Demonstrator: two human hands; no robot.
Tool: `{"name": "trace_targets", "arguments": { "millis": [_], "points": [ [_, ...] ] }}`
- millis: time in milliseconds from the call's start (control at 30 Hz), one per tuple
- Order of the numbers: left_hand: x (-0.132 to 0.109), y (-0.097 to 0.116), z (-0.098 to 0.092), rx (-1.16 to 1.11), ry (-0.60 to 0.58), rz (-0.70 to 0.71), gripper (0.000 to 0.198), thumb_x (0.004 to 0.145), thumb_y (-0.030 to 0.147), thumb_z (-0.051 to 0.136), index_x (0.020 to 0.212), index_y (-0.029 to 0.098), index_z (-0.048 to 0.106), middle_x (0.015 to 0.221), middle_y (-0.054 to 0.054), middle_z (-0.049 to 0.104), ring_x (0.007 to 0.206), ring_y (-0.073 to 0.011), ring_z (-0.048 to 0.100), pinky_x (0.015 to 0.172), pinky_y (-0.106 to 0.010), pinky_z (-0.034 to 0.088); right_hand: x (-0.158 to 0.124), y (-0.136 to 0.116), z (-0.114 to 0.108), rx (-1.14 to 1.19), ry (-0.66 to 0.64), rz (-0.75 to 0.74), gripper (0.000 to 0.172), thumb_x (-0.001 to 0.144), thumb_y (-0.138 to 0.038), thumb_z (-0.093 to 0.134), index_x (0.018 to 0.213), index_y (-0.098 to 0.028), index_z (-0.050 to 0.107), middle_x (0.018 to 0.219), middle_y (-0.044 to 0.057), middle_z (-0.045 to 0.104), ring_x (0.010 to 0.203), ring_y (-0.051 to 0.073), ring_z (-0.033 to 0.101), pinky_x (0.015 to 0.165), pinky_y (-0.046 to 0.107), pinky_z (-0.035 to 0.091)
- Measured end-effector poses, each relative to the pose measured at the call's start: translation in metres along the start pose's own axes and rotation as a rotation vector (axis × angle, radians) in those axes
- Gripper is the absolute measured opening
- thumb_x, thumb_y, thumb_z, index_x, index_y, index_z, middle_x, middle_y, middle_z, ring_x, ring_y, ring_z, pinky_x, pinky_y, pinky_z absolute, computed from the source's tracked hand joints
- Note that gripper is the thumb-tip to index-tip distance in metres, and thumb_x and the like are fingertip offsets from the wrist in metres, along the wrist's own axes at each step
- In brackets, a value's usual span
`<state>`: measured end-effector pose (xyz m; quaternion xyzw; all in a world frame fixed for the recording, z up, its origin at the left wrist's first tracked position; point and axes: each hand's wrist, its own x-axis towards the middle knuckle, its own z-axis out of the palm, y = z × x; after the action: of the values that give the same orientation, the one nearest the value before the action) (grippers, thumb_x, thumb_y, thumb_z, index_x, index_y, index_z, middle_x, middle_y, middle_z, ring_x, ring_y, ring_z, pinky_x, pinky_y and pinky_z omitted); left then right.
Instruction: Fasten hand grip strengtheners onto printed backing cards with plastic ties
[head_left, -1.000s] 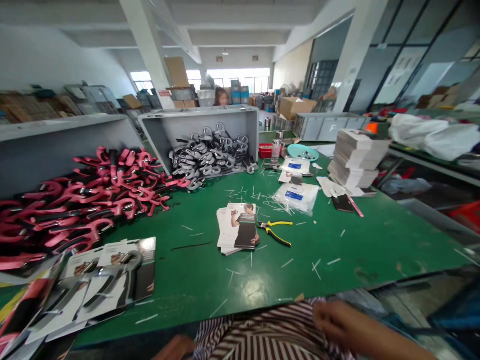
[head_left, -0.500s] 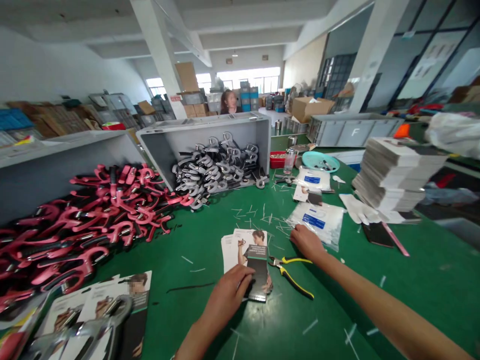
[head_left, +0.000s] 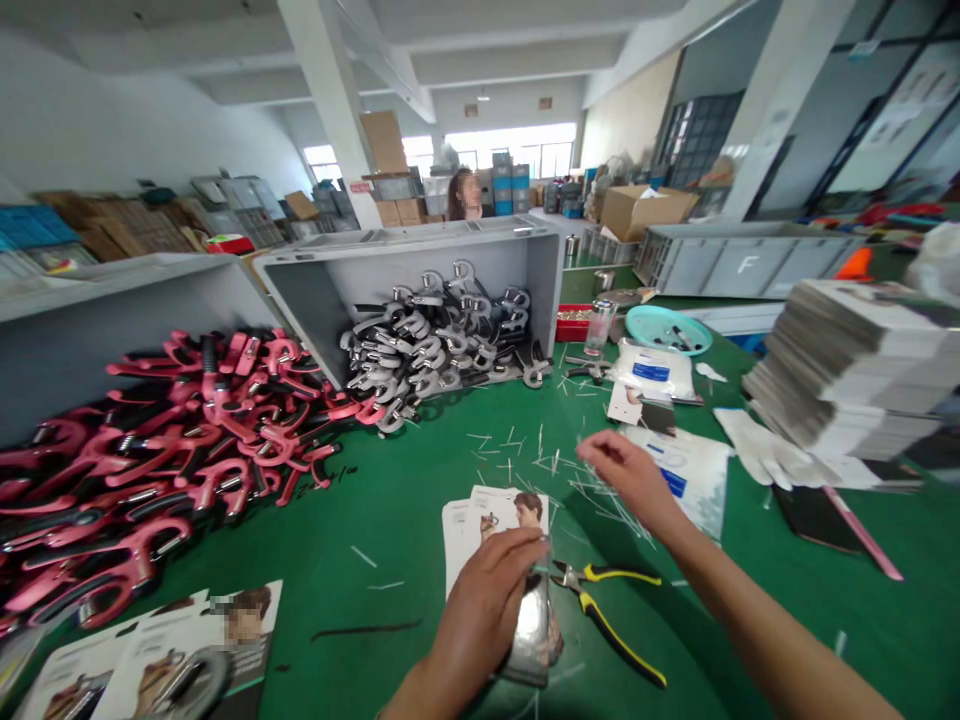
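My left hand (head_left: pixel 491 600) lies with fingers stretched over a stack of printed cards (head_left: pixel 459 530), covering much of the top card's dark lower part. My right hand (head_left: pixel 626 475) is raised above the table with thumb and fingertips together, and a faint thin white strip shows at the tips. Below it, more thin white strips (head_left: pixel 600 510) are scattered on the green surface. Beside the cards are yellow-and-black cutting pliers (head_left: pixel 611 620), their handles spread. A clear bag with a blue label (head_left: pixel 694 480) lies partly behind my right forearm.
Pink-and-black clamp-like hand grips (head_left: pixel 217 430) are heaped at left; grey ones (head_left: pixel 442 345) fill a tipped grey crate (head_left: pixel 544 290). More cards (head_left: pixel 142 650) lie front left. A tall card stack (head_left: pixel 847 360), white gloves (head_left: pixel 772 450) and a turquoise dish (head_left: pixel 694 335) are at right. A person (head_left: pixel 466 195) is behind.
My right hand has lifted off the strips beside the bag, fingertips together. My left hand has shifted further over the top card. The whole view has moved slightly.
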<state>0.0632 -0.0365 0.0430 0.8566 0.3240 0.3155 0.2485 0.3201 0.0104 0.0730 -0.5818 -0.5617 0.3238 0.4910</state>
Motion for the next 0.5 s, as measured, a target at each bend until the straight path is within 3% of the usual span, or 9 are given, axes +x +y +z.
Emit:
{"name": "trace_targets", "arguments": {
  "millis": [67, 133, 233, 367, 500],
  "points": [
    [0.002, 0.005, 0.002, 0.086, 0.022, 0.031, 0.046, 0.095, 0.011, 0.041, 0.137, 0.025, 0.050, 0.139, -0.010, 0.055, 0.128, -0.0215, 0.051, 0.110, -0.044, 0.041, -0.027, -0.010, 0.025, 0.250, -0.329, 0.192, 0.025, 0.085, -0.044, 0.064, 0.088, -0.020, 0.060, 0.066, -0.005, 0.053, 0.052, 0.009, 0.041, 0.049, 0.022, 0.032],
    [-0.001, 0.009, 0.003, 0.133, 0.015, 0.029, 0.043, 0.096, 0.014, 0.043, 0.137, 0.023, 0.050, 0.136, -0.011, 0.058, 0.123, -0.0220, 0.054, 0.106, -0.043, 0.046, -0.055, -0.013, 0.045, 0.485, -0.463, 0.343, 0.027, 0.082, -0.044, 0.069, 0.089, -0.020, 0.057, 0.063, -0.008, 0.048, 0.048, 0.007, 0.035, 0.046, 0.020, 0.024],
    [-0.016, 0.013, 0.005, 0.166, 0.024, 0.012, 0.034, 0.097, 0.020, 0.045, 0.129, 0.019, 0.056, 0.121, -0.012, 0.065, 0.110, -0.0214, 0.061, 0.095, -0.038, 0.054, -0.089, -0.006, 0.061, 0.726, -0.536, 0.495, 0.030, 0.080, -0.041, 0.074, 0.084, -0.019, 0.053, 0.059, -0.009, 0.044, 0.047, 0.005, 0.029, 0.045, 0.019, 0.021],
    [-0.036, 0.015, 0.006, 0.168, 0.049, -0.008, 0.025, 0.097, 0.019, 0.046, 0.114, 0.016, 0.063, 0.103, -0.011, 0.069, 0.094, -0.0208, 0.064, 0.084, -0.035, 0.054, -0.109, 0.004, 0.066, 0.888, -0.629, 0.640, 0.029, 0.078, -0.036, 0.077, 0.082, -0.018, 0.055, 0.065, -0.006, 0.049, 0.048, 0.004, 0.030, 0.047, 0.019, 0.023],
    [-0.048, 0.019, 0.002, 0.069, 0.036, -0.224, 0.020, 0.096, 0.020, 0.047, 0.090, 0.017, 0.066, 0.081, -0.006, 0.066, 0.078, -0.0176, 0.061, 0.073, -0.030, 0.049, -0.121, 0.002, 0.074, 0.877, -0.589, 0.612, 0.028, 0.080, -0.040, 0.075, 0.094, -0.019, 0.062, 0.070, -0.003, 0.053, 0.054, 0.007, 0.039, 0.051, 0.020, 0.033]
  ]
}}
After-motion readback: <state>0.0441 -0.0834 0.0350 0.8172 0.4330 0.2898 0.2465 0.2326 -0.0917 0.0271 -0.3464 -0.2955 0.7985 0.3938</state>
